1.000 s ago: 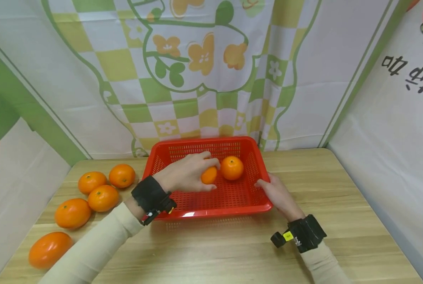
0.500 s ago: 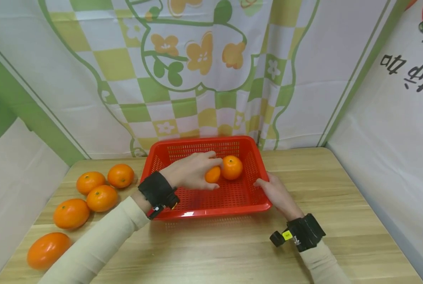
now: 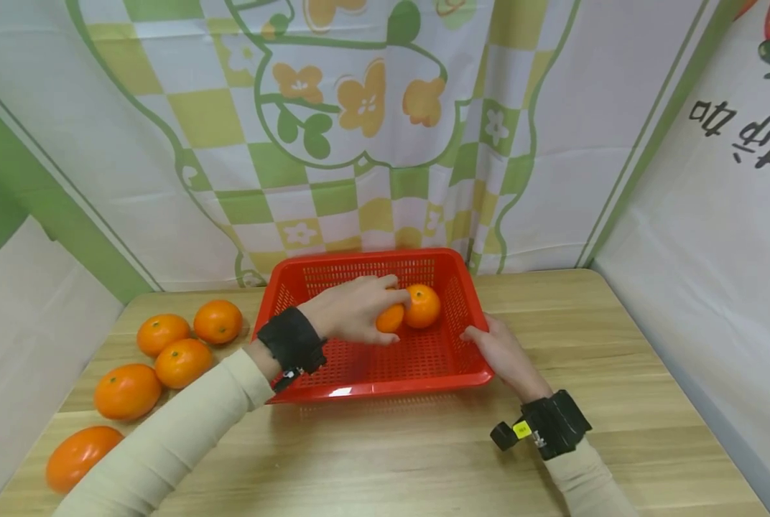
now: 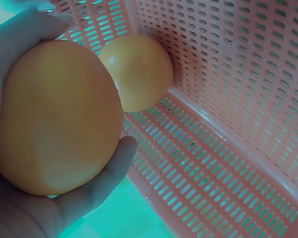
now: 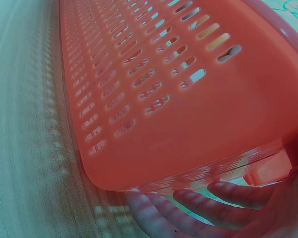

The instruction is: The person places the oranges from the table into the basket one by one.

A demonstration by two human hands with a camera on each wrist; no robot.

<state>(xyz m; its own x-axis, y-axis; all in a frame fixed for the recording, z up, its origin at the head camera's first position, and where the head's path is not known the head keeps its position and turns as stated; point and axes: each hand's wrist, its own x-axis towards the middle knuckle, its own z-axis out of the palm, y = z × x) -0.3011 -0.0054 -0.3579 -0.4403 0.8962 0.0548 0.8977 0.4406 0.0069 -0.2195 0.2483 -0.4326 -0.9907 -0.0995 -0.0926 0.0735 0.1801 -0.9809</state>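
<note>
My left hand (image 3: pixel 354 310) reaches into a red plastic basket (image 3: pixel 385 390) and holds an orange (image 3: pixel 390 319), thumb and fingers curled round its sides. In the left wrist view this orange (image 4: pixel 59 119) fills the hand, above the slotted basket floor. A second orange (image 3: pixel 423 307) rests on the floor just to its right; whether the two touch is hard to tell. My right hand (image 3: pixel 506 357) grips the basket's right side, thumb over the rim. The right wrist view shows its fingers (image 5: pixel 203 210) against the outer wall.
Several more oranges (image 3: pixel 128 392) lie on the left of the wooden table (image 3: pixel 372 452), beside and beyond my left forearm. A patterned curtain (image 3: pixel 359 143) hangs right behind the basket. White cloth walls (image 3: pixel 702 251) close in both sides.
Inside the basket, my left hand has carried its orange a little to the right, nearer the second one. The right hand keeps its grip on the basket, which stays in place.
</note>
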